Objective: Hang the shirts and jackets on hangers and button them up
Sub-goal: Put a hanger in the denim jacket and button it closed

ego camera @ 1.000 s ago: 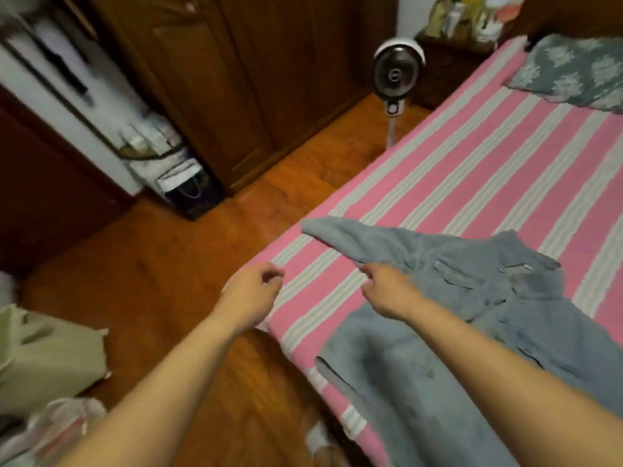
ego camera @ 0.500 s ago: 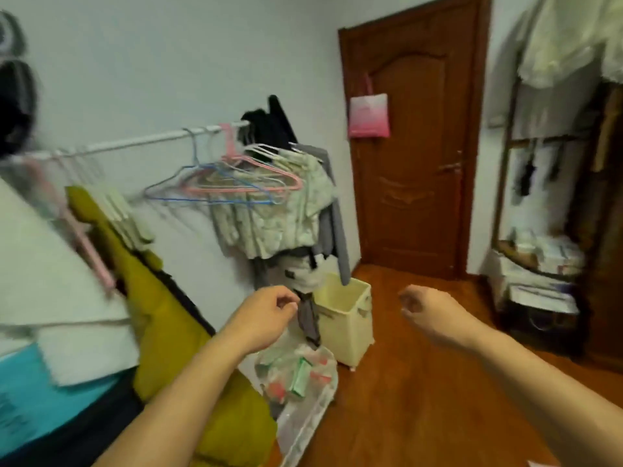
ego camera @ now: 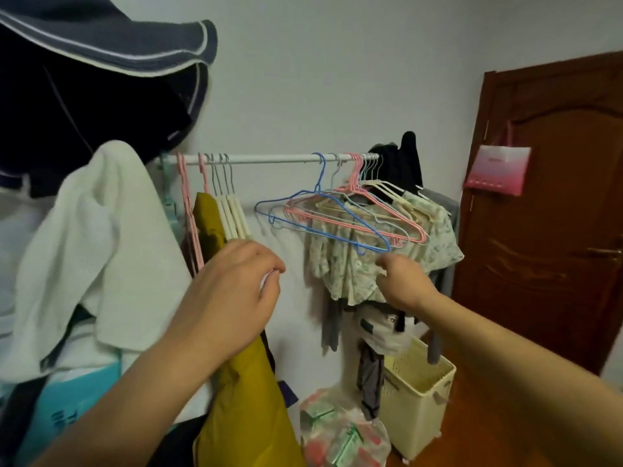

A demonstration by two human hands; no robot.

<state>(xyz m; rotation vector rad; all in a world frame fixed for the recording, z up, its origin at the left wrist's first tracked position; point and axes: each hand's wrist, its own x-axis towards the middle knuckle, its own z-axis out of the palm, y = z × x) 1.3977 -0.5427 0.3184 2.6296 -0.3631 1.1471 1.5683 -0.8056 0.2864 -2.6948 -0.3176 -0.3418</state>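
1. Head view: a white rail (ego camera: 269, 159) runs level, left to right, across a pale wall (ego camera: 337, 79), and every hanger hooks over it.
2. A loose bunch of empty wire hangers hangs right of the middle. The blue hanger (ego camera: 323, 217) is frontmost and the pink hangers (ego camera: 357, 219) sit behind it. Their long bars slant down toward the right, hooks up on the rail.
3. Behind this bunch a pale floral shirt (ego camera: 371, 264) hangs on cream hangers (ego camera: 387, 193), with dark clothes (ego camera: 403, 160) at the rail's right end.
4. At the left, more cream hangers (ego camera: 232, 214) hang edge-on, beside a mustard jacket (ego camera: 249, 399) that drops straight down. A white towel (ego camera: 94, 247) drapes further left.
5. The left hand (ego camera: 232, 298) is raised in front of the mustard jacket, fingers loosely curled and holding nothing that shows.
6. The right hand (ego camera: 401, 281) reaches just under the low end of the blue hanger, in front of the floral shirt. Its fingers are curled, and I cannot tell whether they grip anything.
7. A cream basket (ego camera: 418, 399) and a plastic bag (ego camera: 340, 433) sit on the floor below.
8. A pink bag (ego camera: 495, 170) hangs on the brown door (ego camera: 556, 230). Its print is too blurred to read, as is the lettering on a teal item (ego camera: 67, 409) at lower left.
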